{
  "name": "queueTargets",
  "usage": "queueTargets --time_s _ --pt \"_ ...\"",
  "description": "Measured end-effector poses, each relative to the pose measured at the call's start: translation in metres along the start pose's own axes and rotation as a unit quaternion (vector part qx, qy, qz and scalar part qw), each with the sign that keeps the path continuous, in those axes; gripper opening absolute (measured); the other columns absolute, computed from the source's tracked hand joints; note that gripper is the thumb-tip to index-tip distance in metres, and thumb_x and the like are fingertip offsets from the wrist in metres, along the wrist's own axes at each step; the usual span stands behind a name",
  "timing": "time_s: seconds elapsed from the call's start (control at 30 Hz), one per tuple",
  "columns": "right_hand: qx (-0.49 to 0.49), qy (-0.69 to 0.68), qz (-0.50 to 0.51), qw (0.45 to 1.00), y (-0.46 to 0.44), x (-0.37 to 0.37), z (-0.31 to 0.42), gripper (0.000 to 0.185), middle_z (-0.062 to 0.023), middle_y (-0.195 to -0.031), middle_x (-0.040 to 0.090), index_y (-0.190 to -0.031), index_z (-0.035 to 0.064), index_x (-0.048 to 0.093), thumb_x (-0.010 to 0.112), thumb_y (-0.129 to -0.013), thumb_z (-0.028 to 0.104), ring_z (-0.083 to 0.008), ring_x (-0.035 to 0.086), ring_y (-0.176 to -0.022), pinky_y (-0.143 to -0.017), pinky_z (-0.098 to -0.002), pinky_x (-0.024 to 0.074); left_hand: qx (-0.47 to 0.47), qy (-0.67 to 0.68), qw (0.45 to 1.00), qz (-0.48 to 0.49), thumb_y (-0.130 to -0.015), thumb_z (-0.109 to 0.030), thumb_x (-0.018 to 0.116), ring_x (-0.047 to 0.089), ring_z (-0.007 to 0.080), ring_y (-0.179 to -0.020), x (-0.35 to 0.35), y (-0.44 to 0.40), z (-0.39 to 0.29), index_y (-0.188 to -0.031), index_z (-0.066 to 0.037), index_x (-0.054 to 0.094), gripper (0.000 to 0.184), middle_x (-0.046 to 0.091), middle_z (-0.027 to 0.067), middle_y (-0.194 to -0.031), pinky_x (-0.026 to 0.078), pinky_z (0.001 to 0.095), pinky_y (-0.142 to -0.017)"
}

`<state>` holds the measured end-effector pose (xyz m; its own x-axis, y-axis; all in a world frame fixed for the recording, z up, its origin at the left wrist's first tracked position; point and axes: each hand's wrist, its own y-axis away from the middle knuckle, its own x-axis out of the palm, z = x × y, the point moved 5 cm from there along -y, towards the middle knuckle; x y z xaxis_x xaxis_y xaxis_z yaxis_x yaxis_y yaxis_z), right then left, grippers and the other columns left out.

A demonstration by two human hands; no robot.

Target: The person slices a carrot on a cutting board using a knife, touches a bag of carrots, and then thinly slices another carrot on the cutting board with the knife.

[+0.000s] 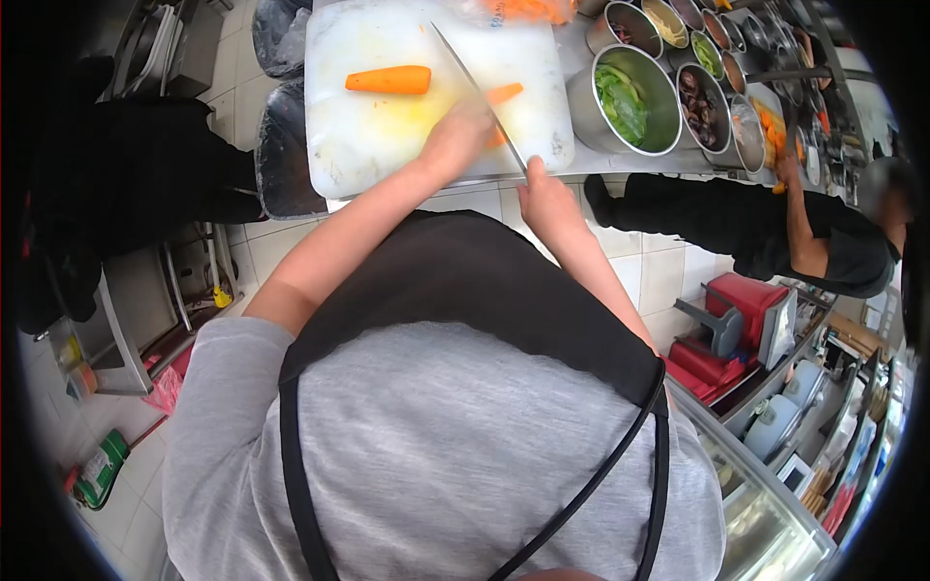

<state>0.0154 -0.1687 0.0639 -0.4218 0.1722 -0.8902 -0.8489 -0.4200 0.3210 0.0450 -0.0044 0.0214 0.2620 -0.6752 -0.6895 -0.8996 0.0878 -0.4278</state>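
Observation:
A white cutting board lies before me. My right hand is closed round the handle of a long kitchen knife, whose blade slants up and left across the board. Close against the blade, my left hand is curled and somewhat blurred, its fingers on a piece of carrot that is mostly hidden. Just right of the blade lies another carrot piece. A peeled carrot with its end cut off rests on the board's left half, apart from both hands.
To the right stand a metal pot of green leaves, a pot of dark pieces and several smaller containers. Bins lined with black bags adjoin the board's left side. Another person in dark clothes works at the right.

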Motion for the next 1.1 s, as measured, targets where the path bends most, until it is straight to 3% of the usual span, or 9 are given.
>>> queueTargets --time_s 0.07,0.2,0.27,0.47,0.6,0.7,0.77,1.0,1.1 --pt "0.016 -0.011 0.019 1.0 0.022 -0.005 -0.002 0.026 -0.0287 -0.074 0.063 -0.103 0.0 0.04 0.056 -0.091 0.017 -0.049 0.061 -0.072 -0.066 -0.058 0.0472 0.002 0.022 1.0 -0.012 -0.073 -0.002 0.067 0.056 0.0301 -0.086 -0.001 0.004 -0.003 -0.08 -0.002 0.065 0.008 0.062 0.0074 -0.086 0.049 0.0377 -0.078" --pt "0.065 0.009 0.091 0.994 0.045 0.021 -0.017 0.022 -0.0289 -0.081 0.064 -0.109 0.0007 0.04 0.045 -0.09 0.012 -0.0498 0.062 -0.079 -0.074 -0.056 0.0488 -0.041 0.073 0.996 -0.007 -0.073 -0.002 0.066 0.056 0.03 -0.085 0.003 0.03 -0.034 -0.081 -0.002 0.065 0.008 0.062 0.0074 -0.086 0.049 0.0376 -0.078" --pt "-0.008 -0.009 0.001 1.0 0.024 0.023 -0.013 0.023 -0.0285 -0.071 0.062 -0.1 -0.0003 0.04 0.055 -0.092 0.015 -0.049 0.061 -0.072 -0.065 -0.0579 0.047 -0.034 0.064 0.997 -0.006 -0.074 -0.002 0.066 0.056 0.03 -0.086 0.002 0.027 -0.033 -0.081 -0.002 0.065 0.007 0.062 0.0075 -0.087 0.049 0.0375 -0.078" --pt "0.01 -0.008 0.04 0.999 0.042 -0.007 -0.002 0.023 -0.0288 -0.072 0.062 -0.1 0.0005 0.038 0.055 -0.091 0.014 -0.0494 0.061 -0.071 -0.064 -0.0575 0.0475 -0.056 0.078 0.995 -0.018 -0.075 -0.003 0.067 0.057 0.0297 -0.089 0.008 0.029 -0.022 -0.082 -0.002 0.066 0.008 0.063 0.008 -0.09 0.049 0.0376 -0.079" --pt "0.036 0.006 0.043 0.998 0.034 0.018 -0.011 0.023 -0.0289 -0.073 0.063 -0.1 0.0003 0.038 0.055 -0.091 0.014 -0.0493 0.061 -0.072 -0.065 -0.0569 0.0478 -0.043 0.076 0.996 -0.016 -0.075 -0.003 0.067 0.057 0.0298 -0.089 0.002 0.026 -0.028 -0.083 -0.002 0.067 0.009 0.064 0.0079 -0.091 0.049 0.0373 -0.08" --pt "0.002 -0.008 0.0 1.0 0.009 0.018 -0.006 0.024 -0.0288 -0.074 0.062 -0.102 0.0001 0.039 0.055 -0.091 0.014 -0.0488 0.061 -0.074 -0.066 -0.0569 0.0477 -0.051 0.062 0.997 -0.004 -0.075 -0.003 0.067 0.058 0.0297 -0.089 0.003 0.027 -0.025 -0.084 -0.002 0.067 0.009 0.064 0.0078 -0.091 0.049 0.0369 -0.08" --pt "0.007 0.003 0.043 0.999 0.003 0.012 -0.003 0.022 -0.0289 -0.082 0.064 -0.109 0.0021 0.041 0.044 -0.09 0.013 -0.0482 0.063 -0.079 -0.074 -0.0569 0.0488 -0.057 0.058 0.997 -0.005 -0.076 -0.003 0.066 0.058 0.0296 -0.089 0.007 0.028 -0.021 -0.084 -0.002 0.067 0.009 0.064 0.0078 -0.091 0.049 0.0369 -0.08" --pt "0.043 0.018 0.069 0.996 0.03 0.016 -0.008 0.018 -0.0282 -0.081 0.064 -0.106 0.0018 0.042 0.043 -0.091 0.011 -0.0476 0.063 -0.08 -0.073 -0.0563 0.0486 -0.037 0.07 0.996 -0.029 -0.077 -0.003 0.066 0.058 0.0296 -0.09 0.002 0.027 -0.024 -0.086 -0.002 0.067 0.01 0.064 0.008 -0.092 0.049 0.0372 -0.08" --pt "0.008 -0.018 0.017 1.0 0.003 0.019 -0.004 0.02 -0.0289 -0.083 0.065 -0.106 0.0015 0.042 0.044 -0.09 0.013 -0.0481 0.063 -0.081 -0.075 -0.0562 0.0485 -0.046 0.066 0.997 -0.021 -0.076 -0.003 0.067 0.058 0.0296 -0.089 0.003 0.027 -0.022 -0.086 -0.002 0.067 0.01 0.064 0.0083 -0.092 0.049 0.0373 -0.08"
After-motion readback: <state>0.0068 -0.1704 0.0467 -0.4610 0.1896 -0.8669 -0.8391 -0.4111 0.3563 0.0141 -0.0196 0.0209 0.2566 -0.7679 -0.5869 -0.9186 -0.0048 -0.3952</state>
